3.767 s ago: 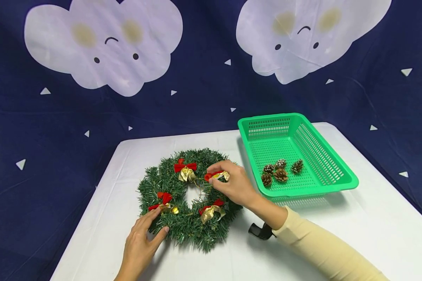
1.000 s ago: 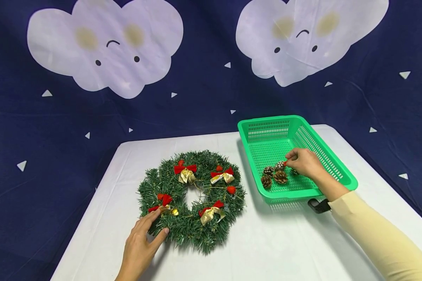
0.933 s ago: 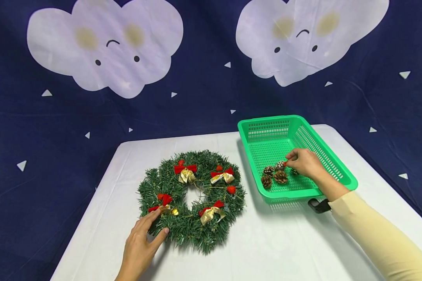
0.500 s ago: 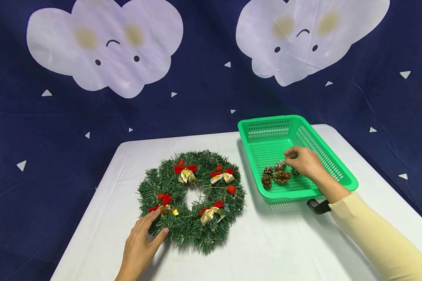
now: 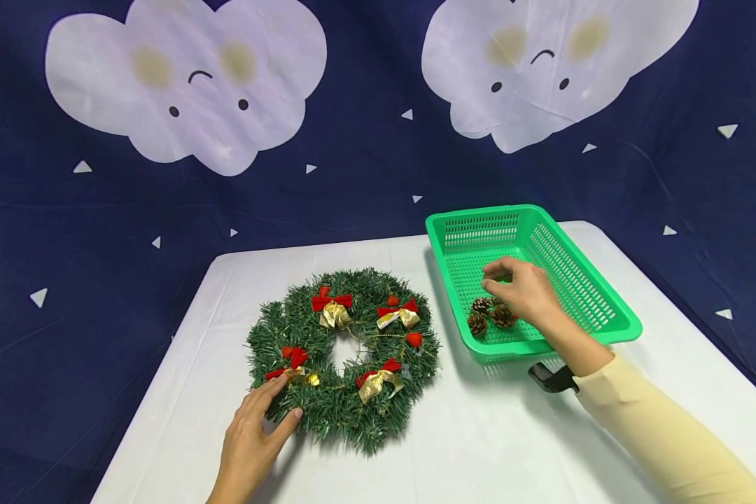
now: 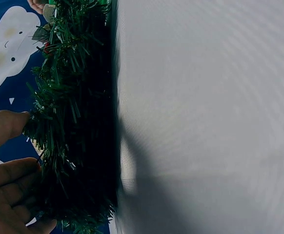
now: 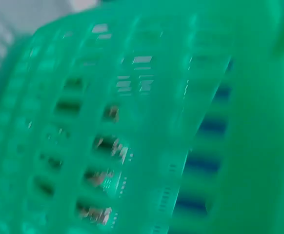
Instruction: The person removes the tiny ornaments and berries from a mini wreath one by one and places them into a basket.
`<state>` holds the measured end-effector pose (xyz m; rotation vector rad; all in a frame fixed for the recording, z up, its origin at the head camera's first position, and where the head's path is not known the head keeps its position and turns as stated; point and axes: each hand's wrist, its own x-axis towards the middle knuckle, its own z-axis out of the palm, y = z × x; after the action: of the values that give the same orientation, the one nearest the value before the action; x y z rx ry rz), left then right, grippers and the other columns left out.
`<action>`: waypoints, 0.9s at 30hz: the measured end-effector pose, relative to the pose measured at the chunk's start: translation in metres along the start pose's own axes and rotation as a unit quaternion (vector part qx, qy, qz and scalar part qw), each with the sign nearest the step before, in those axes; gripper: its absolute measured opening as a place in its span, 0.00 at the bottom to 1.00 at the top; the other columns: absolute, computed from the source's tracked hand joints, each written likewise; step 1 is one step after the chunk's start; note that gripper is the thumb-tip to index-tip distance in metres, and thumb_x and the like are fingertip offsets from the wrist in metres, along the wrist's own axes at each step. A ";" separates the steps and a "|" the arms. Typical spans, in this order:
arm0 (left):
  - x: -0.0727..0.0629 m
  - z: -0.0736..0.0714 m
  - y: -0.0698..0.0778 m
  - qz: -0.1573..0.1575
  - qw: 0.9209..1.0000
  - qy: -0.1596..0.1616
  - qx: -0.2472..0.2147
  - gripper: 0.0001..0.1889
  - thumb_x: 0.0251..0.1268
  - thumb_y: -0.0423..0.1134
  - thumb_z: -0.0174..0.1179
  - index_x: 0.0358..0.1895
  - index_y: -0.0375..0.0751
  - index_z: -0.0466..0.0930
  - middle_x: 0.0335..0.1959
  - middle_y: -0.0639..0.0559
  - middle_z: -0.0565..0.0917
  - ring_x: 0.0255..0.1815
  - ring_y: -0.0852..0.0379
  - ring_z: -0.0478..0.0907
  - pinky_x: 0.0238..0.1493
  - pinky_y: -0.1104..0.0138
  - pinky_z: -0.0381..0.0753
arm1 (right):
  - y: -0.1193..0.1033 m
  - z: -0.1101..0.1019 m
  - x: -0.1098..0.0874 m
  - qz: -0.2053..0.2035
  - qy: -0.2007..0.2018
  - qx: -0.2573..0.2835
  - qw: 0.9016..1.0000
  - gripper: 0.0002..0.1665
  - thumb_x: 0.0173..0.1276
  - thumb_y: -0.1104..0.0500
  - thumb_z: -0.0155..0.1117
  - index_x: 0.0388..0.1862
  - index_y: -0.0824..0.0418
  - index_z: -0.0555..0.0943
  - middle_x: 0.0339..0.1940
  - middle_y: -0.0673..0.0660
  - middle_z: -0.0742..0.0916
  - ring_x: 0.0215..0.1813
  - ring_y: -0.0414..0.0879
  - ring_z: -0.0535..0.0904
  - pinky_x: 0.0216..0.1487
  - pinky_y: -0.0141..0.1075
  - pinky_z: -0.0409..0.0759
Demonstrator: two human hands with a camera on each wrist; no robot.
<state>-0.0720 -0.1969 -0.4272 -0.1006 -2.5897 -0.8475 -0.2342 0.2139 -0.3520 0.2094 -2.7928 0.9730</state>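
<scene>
My left hand (image 5: 250, 428) rests on the near left rim of a green Christmas wreath (image 5: 353, 427), fingertips by a red-and-gold bow (image 5: 295, 358). In the left wrist view its relaxed fingers (image 6: 16, 173) touch the dark tinsel needles. Several bows and small red berry-like ornaments (image 5: 414, 340) decorate the wreath, with a thin gold bead string near its centre. Above the green plastic basket (image 5: 444, 262) hovers my right hand (image 5: 526, 294), thumb and fingers apart with nothing visible between them. Pine cones (image 5: 477, 323) lie below it, partly hidden by the hand.
A white cloth covers the table (image 5: 479, 434). Behind it hangs a dark blue backdrop (image 5: 365, 203) with clouds and triangles. A black strap piece (image 5: 551, 378) hangs at the right wrist. The right wrist view is filled by the blurred basket wall (image 7: 156, 122).
My right hand went from the wreath to the basket, let go of a small red ornament among the pine cones, then moved slightly left. My left hand stayed on the wreath.
</scene>
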 end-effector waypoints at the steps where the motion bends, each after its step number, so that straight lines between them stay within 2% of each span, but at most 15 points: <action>1: 0.000 0.000 0.000 -0.002 1.000 -0.001 0.000 0.30 0.50 0.41 0.71 0.61 0.44 0.76 0.56 0.43 0.80 0.59 0.42 0.74 0.52 0.43 0.74 | -0.003 0.002 -0.001 -0.002 0.003 0.006 1.000 0.14 0.65 0.54 0.62 0.48 0.56 0.80 0.45 0.59 0.88 0.50 0.56 0.83 0.48 0.49 0.78; 6: 0.000 -0.001 0.001 -0.008 1.000 -0.007 -0.001 0.30 0.52 0.42 0.70 0.61 0.45 0.75 0.57 0.43 0.80 0.59 0.42 0.74 0.52 0.42 0.74 | -0.018 0.011 -0.004 -0.021 0.019 0.035 0.999 0.14 0.65 0.54 0.62 0.48 0.57 0.80 0.45 0.58 0.87 0.50 0.55 0.83 0.50 0.50 0.78; 18: 0.001 0.000 0.000 0.006 1.000 0.006 0.003 0.30 0.49 0.40 0.71 0.60 0.43 0.76 0.55 0.43 0.81 0.58 0.43 0.75 0.52 0.43 0.74 | -0.045 0.030 -0.013 -0.047 0.040 0.084 0.995 0.15 0.63 0.55 0.65 0.48 0.57 0.81 0.46 0.57 0.87 0.50 0.54 0.83 0.49 0.48 0.80; 27: 0.000 0.000 -0.001 -0.004 1.000 -0.002 0.006 0.30 0.50 0.41 0.70 0.60 0.44 0.76 0.56 0.43 0.80 0.58 0.43 0.74 0.52 0.43 0.75 | -0.062 0.043 -0.021 -0.070 0.042 0.117 0.990 0.18 0.63 0.56 0.65 0.51 0.58 0.80 0.48 0.58 0.86 0.51 0.54 0.82 0.51 0.50 0.80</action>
<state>-0.0719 -0.1977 -0.4274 -0.0876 -2.5996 -0.8354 -0.2075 0.1406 -0.3525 0.3795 -2.5451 1.2423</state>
